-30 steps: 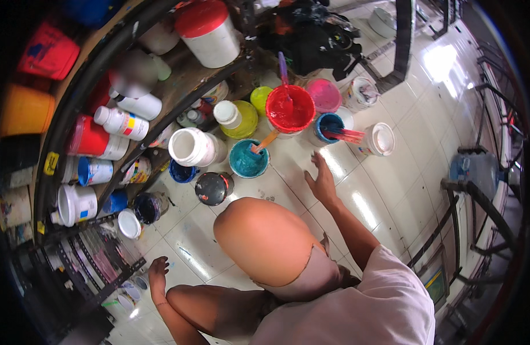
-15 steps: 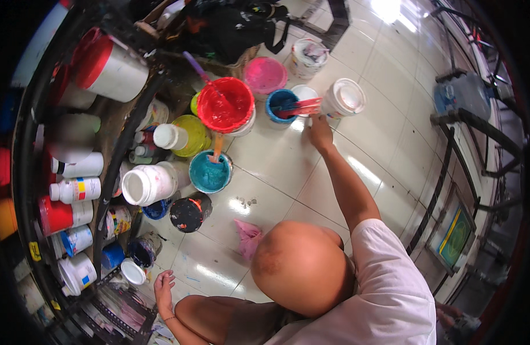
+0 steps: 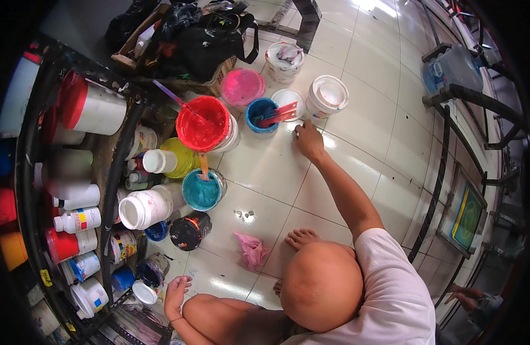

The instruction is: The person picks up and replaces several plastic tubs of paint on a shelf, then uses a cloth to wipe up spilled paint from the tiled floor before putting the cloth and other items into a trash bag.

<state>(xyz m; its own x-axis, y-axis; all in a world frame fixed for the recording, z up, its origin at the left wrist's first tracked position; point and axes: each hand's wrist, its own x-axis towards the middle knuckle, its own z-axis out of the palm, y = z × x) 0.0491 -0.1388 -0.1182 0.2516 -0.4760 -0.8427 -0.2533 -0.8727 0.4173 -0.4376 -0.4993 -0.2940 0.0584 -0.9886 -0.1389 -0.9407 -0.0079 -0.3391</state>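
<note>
My right hand [image 3: 308, 141] is empty, its fingers loosely bent and apart, just in front of a round white lid [image 3: 288, 99]. Beside it, a red spatula [image 3: 285, 112] leans in a small blue paint bucket [image 3: 254, 127], its handle end over the lid. My left hand [image 3: 175, 292] hangs by my leg with loosely curled fingers and nothing in them. To the left of the blue bucket stands a bucket of red paint [image 3: 219, 123] with a purple stick [image 3: 171, 94] in it. Nearer is a teal paint bucket [image 3: 200, 197] holding an orange spatula [image 3: 204, 167].
A shelf [image 3: 118, 172] of jars and tubs runs along the left. A pink-topped tub [image 3: 242, 87], a closed white bucket [image 3: 327, 96] and a cloth-topped bucket [image 3: 285, 60] stand farther back. A pink cloth [image 3: 251, 250] lies near my foot [image 3: 302, 237]. Black metal frames [image 3: 477, 106] line the right.
My right hand has let go of the red spatula and drawn slightly back from it. The spatula now rests in the blue bucket. The whole view has shifted; my left hand stays beside my leg.
</note>
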